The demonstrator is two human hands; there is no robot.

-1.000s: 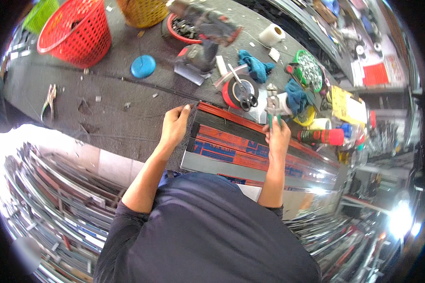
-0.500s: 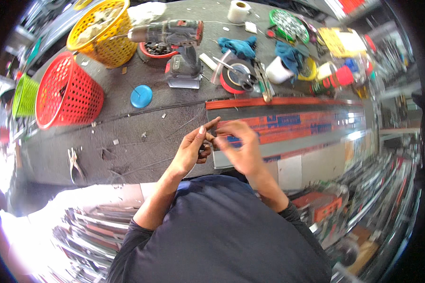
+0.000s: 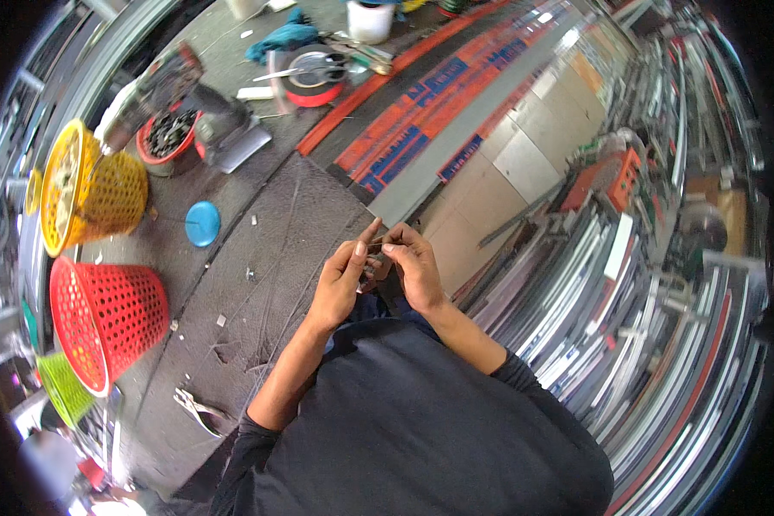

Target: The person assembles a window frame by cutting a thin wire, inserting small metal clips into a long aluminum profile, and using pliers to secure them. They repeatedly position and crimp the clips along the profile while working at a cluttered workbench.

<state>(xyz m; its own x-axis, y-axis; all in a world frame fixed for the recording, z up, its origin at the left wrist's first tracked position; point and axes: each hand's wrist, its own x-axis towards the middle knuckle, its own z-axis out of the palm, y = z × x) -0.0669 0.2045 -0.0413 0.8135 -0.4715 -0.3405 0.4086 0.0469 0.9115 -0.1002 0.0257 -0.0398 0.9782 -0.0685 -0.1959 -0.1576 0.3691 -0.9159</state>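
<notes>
My left hand (image 3: pixel 342 279) and right hand (image 3: pixel 414 268) pinched one small dark piece (image 3: pixel 375 250) beside a long orange-and-blue labelled strip (image 3: pixel 421 112); three baskets: yellow (image 3: pixel 90 193), red (image 3: pixel 103 318), green (image 3: pixel 60 387)

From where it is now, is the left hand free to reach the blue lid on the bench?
Probably not at once: the left hand is pinching a small part with the right hand. The bench toward the blue lid looks unobstructed.

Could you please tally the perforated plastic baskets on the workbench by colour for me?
Yellow baskets: 1
Red baskets: 1
Green baskets: 1
Total: 3
</notes>
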